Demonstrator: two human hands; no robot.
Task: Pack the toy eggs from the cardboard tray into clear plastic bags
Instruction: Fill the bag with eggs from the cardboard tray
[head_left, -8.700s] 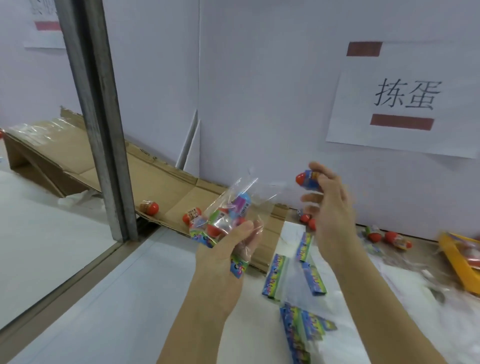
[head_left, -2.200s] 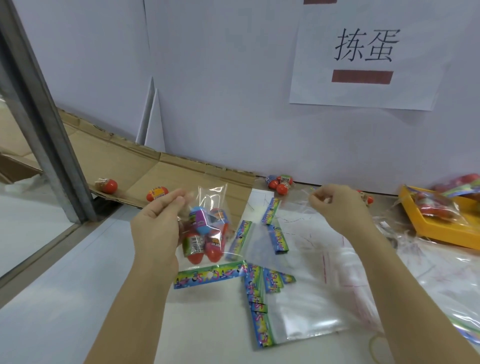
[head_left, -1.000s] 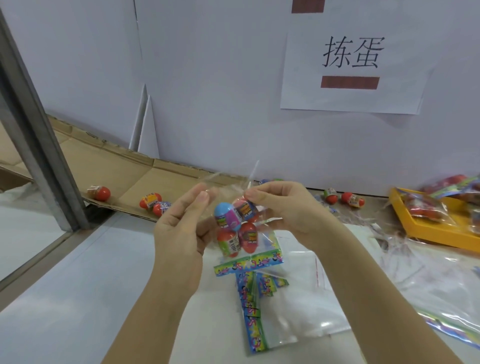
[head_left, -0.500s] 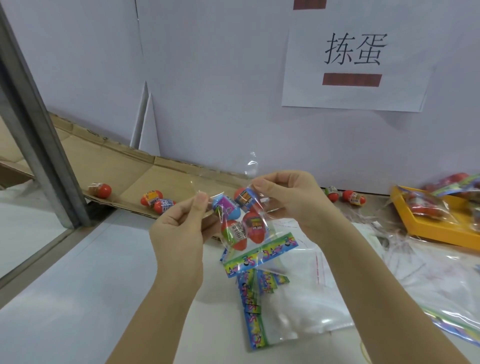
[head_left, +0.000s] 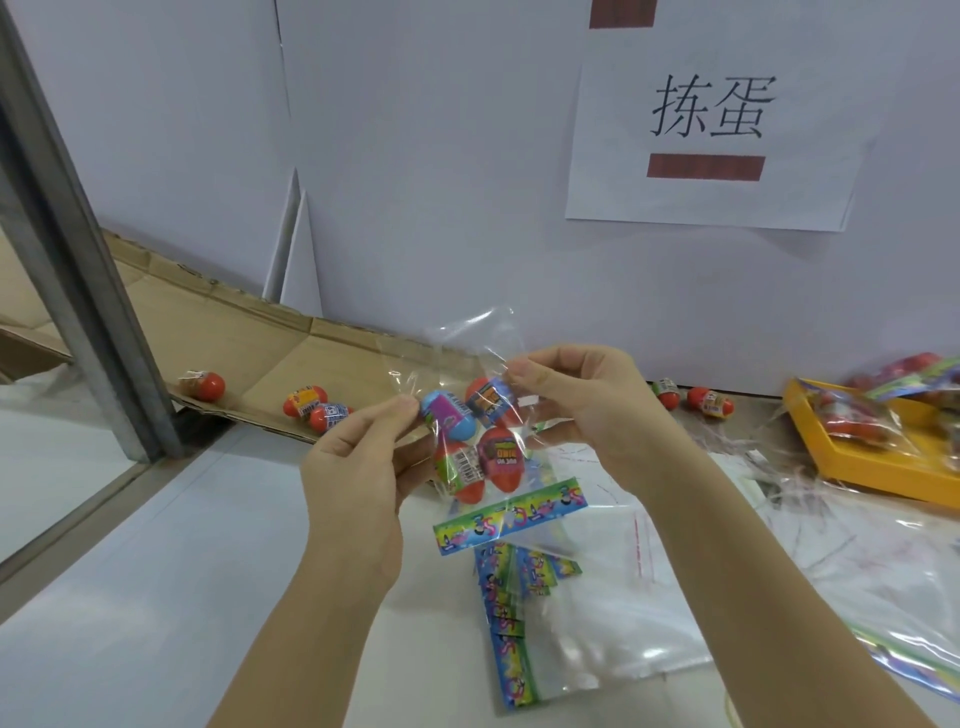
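A clear plastic bag (head_left: 511, 512) with a coloured printed strip along its bottom hangs in the air in front of me. Several toy eggs (head_left: 470, 444) sit inside it, red and blue ones. My left hand (head_left: 358, 473) pinches the bag's left upper edge. My right hand (head_left: 582, 402) pinches its right upper edge between thumb and forefinger. The bag's open top flap stands up above both hands. On the sloping cardboard tray (head_left: 270, 358) behind lie three loose eggs (head_left: 314, 408).
A stack of empty printed bags (head_left: 524, 613) lies on the white table below my hands. Two more eggs (head_left: 696, 400) rest against the back wall. A yellow tray (head_left: 878, 457) with filled bags stands at the right. A metal post (head_left: 78, 249) rises at left.
Both hands came together on the bag's top and have stayed there. The bag swings slightly lower and more to the right than a second ago.
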